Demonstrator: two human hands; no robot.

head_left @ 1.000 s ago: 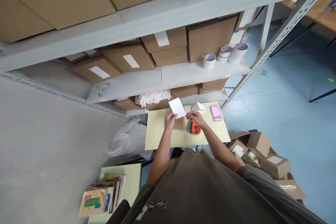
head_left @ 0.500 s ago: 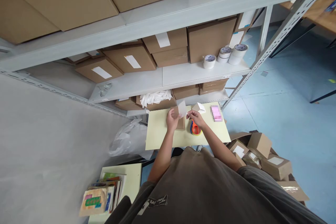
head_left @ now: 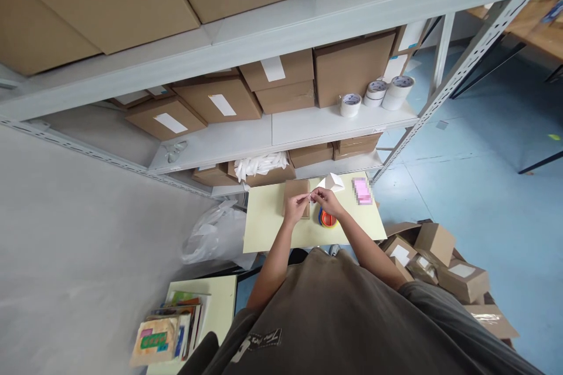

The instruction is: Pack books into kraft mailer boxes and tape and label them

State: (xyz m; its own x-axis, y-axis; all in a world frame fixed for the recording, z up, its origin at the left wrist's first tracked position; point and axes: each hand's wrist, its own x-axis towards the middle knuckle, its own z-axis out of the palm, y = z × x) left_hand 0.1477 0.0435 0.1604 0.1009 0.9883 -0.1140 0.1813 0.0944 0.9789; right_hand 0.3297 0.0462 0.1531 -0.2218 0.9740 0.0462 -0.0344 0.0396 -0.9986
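Left hand (head_left: 297, 207) and right hand (head_left: 326, 200) meet over a cream worktop (head_left: 264, 228), fingertips nearly touching, each drawn into a narrow pinch at a pale sliver (head_left: 311, 197) between them, too small to identify from above. Just beneath the left hand, a brown box (head_left: 295, 188) lies on the worktop, partly covered by fingers and wrist; whether it is sealed cannot be told. Work appears midway: the sliver is in the fingers, not yet set down, while the box sits within reach. No white label shows on the part of the box in view, unlike the cartons (head_left: 222, 97) on the shelf (head_left: 237, 132) behind, several of which carry one. Coloured rings (head_left: 328, 220) sit below the right hand, apart from the box. Folded white paper (head_left: 336, 181) stands beyond that hand, near the worktop's far edge, and a blurred pink stack (head_left: 362, 191) lies farther right; neither is held. At right, on the floor, brown parcels (head_left: 461, 278) are heaped, some bearing white labels.
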